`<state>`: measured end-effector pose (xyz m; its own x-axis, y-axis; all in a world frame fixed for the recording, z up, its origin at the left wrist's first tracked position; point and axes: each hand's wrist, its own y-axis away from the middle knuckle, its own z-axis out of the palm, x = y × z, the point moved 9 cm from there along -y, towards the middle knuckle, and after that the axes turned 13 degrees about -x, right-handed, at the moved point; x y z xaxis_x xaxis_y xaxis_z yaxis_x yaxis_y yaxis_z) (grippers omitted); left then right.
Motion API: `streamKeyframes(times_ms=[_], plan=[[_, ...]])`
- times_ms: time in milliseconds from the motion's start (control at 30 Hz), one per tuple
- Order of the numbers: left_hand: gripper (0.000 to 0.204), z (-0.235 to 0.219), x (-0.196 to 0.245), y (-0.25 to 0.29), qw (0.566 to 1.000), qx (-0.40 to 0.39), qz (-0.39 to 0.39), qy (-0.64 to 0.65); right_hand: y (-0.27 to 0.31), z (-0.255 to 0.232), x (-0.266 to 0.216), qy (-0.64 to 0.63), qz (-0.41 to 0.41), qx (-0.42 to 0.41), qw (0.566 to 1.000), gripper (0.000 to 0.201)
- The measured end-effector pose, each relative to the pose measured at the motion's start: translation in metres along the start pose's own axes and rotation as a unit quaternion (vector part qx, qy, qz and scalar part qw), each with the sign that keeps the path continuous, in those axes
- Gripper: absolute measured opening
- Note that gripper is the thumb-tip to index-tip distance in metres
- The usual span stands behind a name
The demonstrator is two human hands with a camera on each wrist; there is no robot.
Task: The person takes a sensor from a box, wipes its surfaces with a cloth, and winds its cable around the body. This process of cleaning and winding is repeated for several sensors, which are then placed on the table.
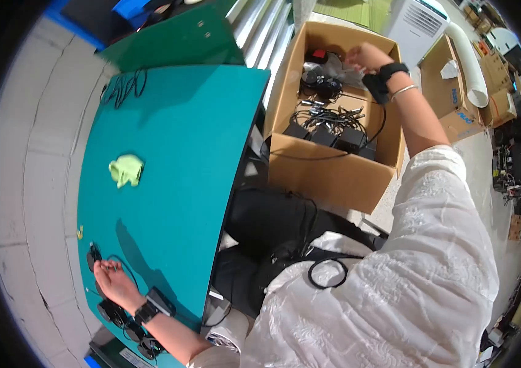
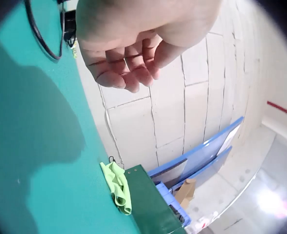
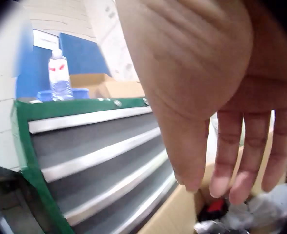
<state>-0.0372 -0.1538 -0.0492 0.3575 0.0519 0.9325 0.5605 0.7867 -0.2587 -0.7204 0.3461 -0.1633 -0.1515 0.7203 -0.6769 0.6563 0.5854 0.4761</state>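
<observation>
My right hand [image 1: 368,58] is over the far part of a deep cardboard box [image 1: 328,181], its fingers hanging down with nothing between them. Beneath it lie clear plastic bags [image 1: 349,76], a black item with a red patch [image 1: 316,56] and black coiled items [image 1: 322,84]. Black power adapters [image 1: 323,136] with tangled cables [image 1: 334,116] fill the near part. On the left, my left hand [image 1: 115,285] hovers by the green table's [image 1: 168,153] far edge, fingers loosely bent and holding nothing. Small black devices with cords [image 1: 111,311] lie beside and below it.
A light-green cloth [image 1: 127,170] lies mid-table, and a black cable [image 1: 127,89] lies toward the back. Behind the table stands a green drawer cabinet [image 3: 95,161] with a plastic bottle [image 3: 59,75] on top. Another cardboard box [image 1: 450,92] and a white appliance [image 1: 417,27] stand beyond the open box.
</observation>
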Motion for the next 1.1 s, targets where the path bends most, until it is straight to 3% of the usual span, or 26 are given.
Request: streamKeyframes(times_ms=[67, 133, 200, 267, 367, 467, 533, 567, 667, 767, 833, 1000, 1033, 1100], plan=[[0.021, 0.017, 0.008, -0.002, 0.997, -0.004, -0.02, -0.071, -0.027, -0.006, 0.059, 0.022, 0.011, 0.08, 0.997, 0.02], [0.02, 0.035, 0.017, 0.001, 0.991, 0.034, -0.038, -0.126, -0.053, 0.004, 0.097, 0.112, 0.066, 0.094, 0.987, 0.021], [0.02, 0.051, 0.024, 0.005, 0.985, 0.033, -0.066, -0.155, -0.092, 0.021, 0.137, 0.178, 0.044, 0.107, 0.977, 0.028], [0.018, 0.069, 0.033, 0.012, 0.982, 0.029, -0.075, -0.169, -0.136, 0.041, 0.182, 0.116, 0.065, 0.063, 0.989, 0.037], [0.019, 0.075, 0.05, 0.028, 0.976, 0.069, -0.07, -0.193, -0.174, 0.068, 0.22, 0.072, 0.113, 0.069, 0.989, 0.054], [0.017, 0.097, 0.061, 0.046, 0.972, 0.085, -0.067, -0.209, -0.182, 0.08, 0.213, 0.001, 0.149, 0.075, 0.986, 0.062], [0.021, 0.123, 0.062, 0.058, 0.964, 0.112, -0.117, -0.211, -0.2, 0.085, 0.214, -0.007, 0.145, 0.064, 0.987, 0.067], [0.022, 0.14, 0.067, 0.065, 0.947, 0.153, -0.095, -0.267, -0.209, 0.086, 0.216, 0.009, 0.153, 0.068, 0.986, 0.068], [0.022, 0.175, 0.073, 0.071, 0.926, 0.174, -0.11, -0.317, -0.222, 0.091, 0.207, 0.023, 0.179, 0.058, 0.982, 0.067], [0.022, 0.192, 0.074, 0.074, 0.918, 0.183, -0.12, -0.33, -0.22, 0.101, 0.196, 0.119, 0.21, 0.031, 0.97, 0.066], [0.021, 0.192, 0.078, 0.079, 0.907, 0.203, -0.11, -0.352, -0.219, 0.103, 0.204, 0.126, 0.241, 0.062, 0.96, 0.069], [0.019, 0.177, 0.074, 0.075, 0.93, 0.145, -0.127, -0.313, -0.213, 0.119, 0.209, 0.13, 0.246, 0.017, 0.96, 0.065], [0.015, 0.168, 0.065, 0.067, 0.94, 0.093, -0.107, -0.311, -0.209, 0.123, 0.212, 0.123, 0.247, 0.031, 0.961, 0.064], [0.016, 0.168, 0.066, 0.072, 0.942, 0.107, -0.105, -0.301, -0.204, 0.125, 0.218, 0.123, 0.228, 0.042, 0.965, 0.059]])
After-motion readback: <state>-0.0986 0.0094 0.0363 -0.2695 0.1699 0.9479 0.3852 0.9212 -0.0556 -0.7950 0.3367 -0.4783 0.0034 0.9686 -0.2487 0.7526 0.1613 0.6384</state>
